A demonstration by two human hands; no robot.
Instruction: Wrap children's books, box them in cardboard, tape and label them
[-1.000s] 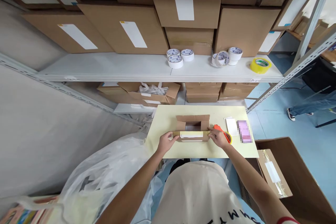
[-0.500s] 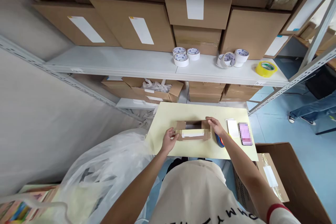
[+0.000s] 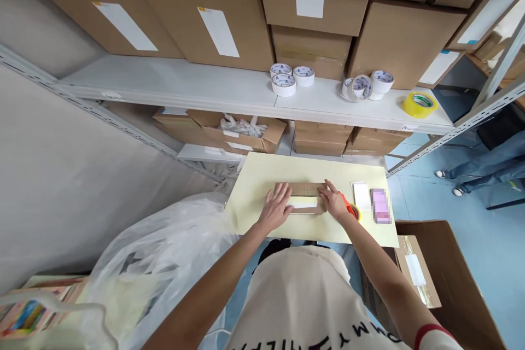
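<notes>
A small brown cardboard box (image 3: 304,197) with a white label lies on the pale yellow table (image 3: 262,175), its flaps folded down. My left hand (image 3: 276,209) lies flat on the box's left end, fingers stretched out. My right hand (image 3: 333,200) presses on the right end with the fingers spread over the top flap. An orange tape dispenser with a yellow roll (image 3: 351,210) sits just right of my right hand.
A white card (image 3: 362,196) and a pink object (image 3: 379,205) lie at the table's right. White tape rolls (image 3: 284,83) and a yellow roll (image 3: 419,104) sit on the shelf behind. An open carton (image 3: 451,273) stands right, a clear plastic bag (image 3: 164,268) left. Another person's legs (image 3: 484,167) show at far right.
The box's top flaps were open a second ago; both hands have folded them down and now rest on the closed top.
</notes>
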